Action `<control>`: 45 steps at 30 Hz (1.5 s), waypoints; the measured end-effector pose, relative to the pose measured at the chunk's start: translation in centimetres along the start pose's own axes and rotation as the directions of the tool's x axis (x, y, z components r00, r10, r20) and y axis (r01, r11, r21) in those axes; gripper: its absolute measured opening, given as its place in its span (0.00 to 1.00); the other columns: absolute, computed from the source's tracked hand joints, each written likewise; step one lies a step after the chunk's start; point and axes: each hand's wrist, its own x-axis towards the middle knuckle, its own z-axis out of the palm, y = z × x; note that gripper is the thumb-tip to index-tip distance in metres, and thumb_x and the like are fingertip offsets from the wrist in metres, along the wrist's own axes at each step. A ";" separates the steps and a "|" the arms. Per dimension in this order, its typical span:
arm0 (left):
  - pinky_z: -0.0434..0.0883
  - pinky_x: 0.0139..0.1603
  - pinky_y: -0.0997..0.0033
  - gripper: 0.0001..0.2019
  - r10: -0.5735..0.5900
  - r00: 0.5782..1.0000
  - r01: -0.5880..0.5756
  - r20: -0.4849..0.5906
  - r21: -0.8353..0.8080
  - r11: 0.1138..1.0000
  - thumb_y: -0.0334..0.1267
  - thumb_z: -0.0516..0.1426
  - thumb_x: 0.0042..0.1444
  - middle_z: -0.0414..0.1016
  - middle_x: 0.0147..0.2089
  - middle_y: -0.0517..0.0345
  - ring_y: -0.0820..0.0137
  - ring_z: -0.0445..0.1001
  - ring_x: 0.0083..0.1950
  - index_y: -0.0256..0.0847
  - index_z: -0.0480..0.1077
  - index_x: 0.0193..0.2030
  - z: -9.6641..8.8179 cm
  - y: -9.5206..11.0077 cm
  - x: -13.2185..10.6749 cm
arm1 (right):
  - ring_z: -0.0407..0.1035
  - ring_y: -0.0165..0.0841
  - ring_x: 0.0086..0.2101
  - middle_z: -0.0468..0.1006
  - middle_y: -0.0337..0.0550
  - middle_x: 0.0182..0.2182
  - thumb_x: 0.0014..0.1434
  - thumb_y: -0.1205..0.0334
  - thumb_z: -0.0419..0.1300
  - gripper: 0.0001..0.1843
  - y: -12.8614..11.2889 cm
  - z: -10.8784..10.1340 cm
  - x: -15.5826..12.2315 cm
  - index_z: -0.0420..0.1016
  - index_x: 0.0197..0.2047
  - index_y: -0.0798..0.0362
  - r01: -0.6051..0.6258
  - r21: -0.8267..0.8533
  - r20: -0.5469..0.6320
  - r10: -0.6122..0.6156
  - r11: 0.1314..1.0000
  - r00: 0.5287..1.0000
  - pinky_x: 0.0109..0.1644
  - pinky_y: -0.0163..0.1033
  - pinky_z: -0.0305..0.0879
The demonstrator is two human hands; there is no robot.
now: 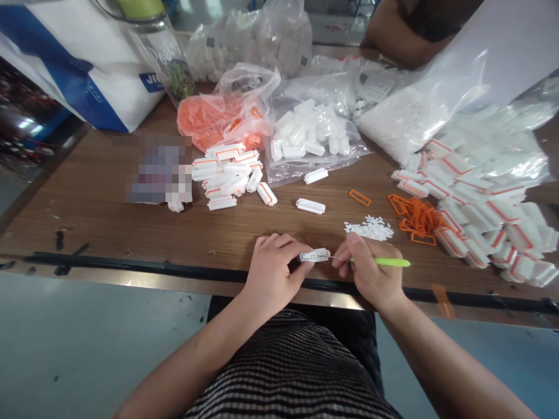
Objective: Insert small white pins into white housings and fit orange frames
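Note:
My left hand point(276, 265) pinches one end of a small white plastic housing point(315, 255) near the table's front edge. A row of small dark holes or marks runs along its upper face. My right hand point(371, 265) is closed round a bright green handled tool point(393, 262) with a thin metal tip, which meets or nearly meets the housing's right end. Beyond my right hand lies a heap of tiny white pieces point(370, 228). Two more white housings point(310, 206) lie farther back, and a single orange frame point(360, 197) rests to their right.
Orange frames point(417, 215) and a large pile of white housings with orange edging point(476, 203) lie to the right. Another pile point(231, 174) sits left of centre. Plastic bags point(318, 128), a bottle point(161, 55) and a paper bag point(109, 75) stand behind. Another person's arm point(402, 41) shows at the back.

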 end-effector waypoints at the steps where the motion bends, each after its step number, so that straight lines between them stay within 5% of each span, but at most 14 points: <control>1: 0.62 0.47 0.58 0.05 -0.002 1.000 0.002 0.003 0.000 1.000 0.36 0.63 0.58 0.79 0.39 0.62 0.65 0.73 0.42 0.47 0.75 0.41 0.0 0.0 0.0 | 0.65 0.24 0.13 0.75 0.40 0.16 0.68 0.52 0.51 0.29 -0.1 0.0 0.1 0.72 0.17 0.53 -0.003 -0.003 0.004 0.003 1.000 1.000 0.18 0.32 0.61; 18: 0.63 0.46 0.58 0.06 0.008 1.000 -0.008 -0.016 0.003 1.000 0.34 0.64 0.56 0.79 0.38 0.62 0.65 0.74 0.41 0.46 0.75 0.40 -0.1 0.1 0.1 | 0.65 0.24 0.14 0.75 0.39 0.16 0.67 0.52 0.52 0.28 0.1 0.1 0.2 0.72 0.18 0.53 -0.044 0.061 -0.021 0.046 0.997 0.999 0.17 0.31 0.60; 36: 0.62 0.45 0.59 0.05 0.005 1.000 -0.005 -0.002 0.007 1.000 0.35 0.63 0.57 0.79 0.38 0.62 0.65 0.73 0.41 0.46 0.75 0.40 -0.2 0.1 0.0 | 0.65 0.23 0.13 0.74 0.37 0.15 0.68 0.58 0.51 0.27 -0.5 0.2 0.1 0.71 0.17 0.53 0.053 -0.064 -0.008 -0.054 0.997 0.999 0.18 0.30 0.61; 42: 0.62 0.46 0.59 0.04 0.003 1.000 -0.003 -0.018 -0.006 1.000 0.37 0.63 0.57 0.79 0.38 0.62 0.65 0.73 0.41 0.46 0.76 0.40 -0.1 0.1 0.0 | 0.67 0.22 0.16 0.73 0.35 0.15 0.67 0.63 0.51 0.24 -1.1 0.1 0.1 0.71 0.19 0.53 0.254 -0.246 0.082 -0.241 0.936 0.967 0.24 0.31 0.63; 45: 0.62 0.45 0.59 0.04 0.009 1.000 -0.009 -0.020 -0.005 1.000 0.36 0.64 0.57 0.79 0.38 0.62 0.65 0.73 0.41 0.46 0.76 0.40 0.0 0.1 0.0 | 0.66 0.22 0.15 0.73 0.35 0.15 0.67 0.63 0.52 0.25 -0.8 0.0 0.0 0.71 0.19 0.53 0.205 -0.177 0.034 -0.202 0.963 0.979 0.22 0.30 0.62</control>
